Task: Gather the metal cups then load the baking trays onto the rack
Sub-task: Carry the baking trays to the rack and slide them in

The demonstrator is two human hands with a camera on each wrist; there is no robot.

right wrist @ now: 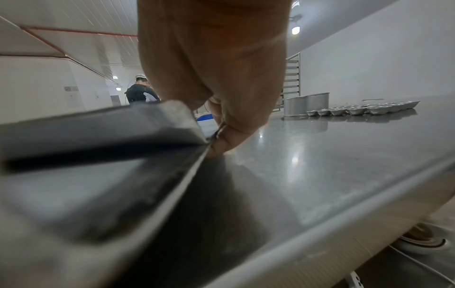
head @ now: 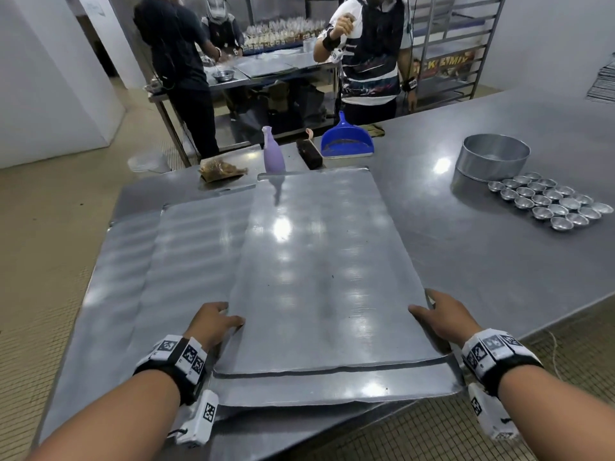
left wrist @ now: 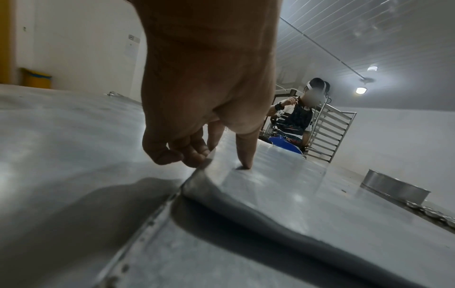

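Note:
Several flat baking trays lie stacked, offset, on the steel table (head: 466, 261). The top baking tray (head: 316, 261) is held at its near end by both hands. My left hand (head: 229, 316) grips its left edge, thumb on top and fingers curled under the rim (left wrist: 197, 155). My right hand (head: 429, 306) pinches the right edge (right wrist: 219, 134). The tray's near corner (right wrist: 172, 117) sits slightly above the tray below. Several small metal cups (head: 549, 202) stand in rows far right on the table, away from both hands. A tall metal rack (head: 459, 44) stands at the back right.
A round metal pan (head: 492, 156) sits behind the cups. A purple spray bottle (head: 273, 151), a brush (head: 309, 153) and a blue dustpan (head: 346, 141) stand beyond the trays. People work at a back table (head: 266, 66). The table's front edge runs right of my right wrist.

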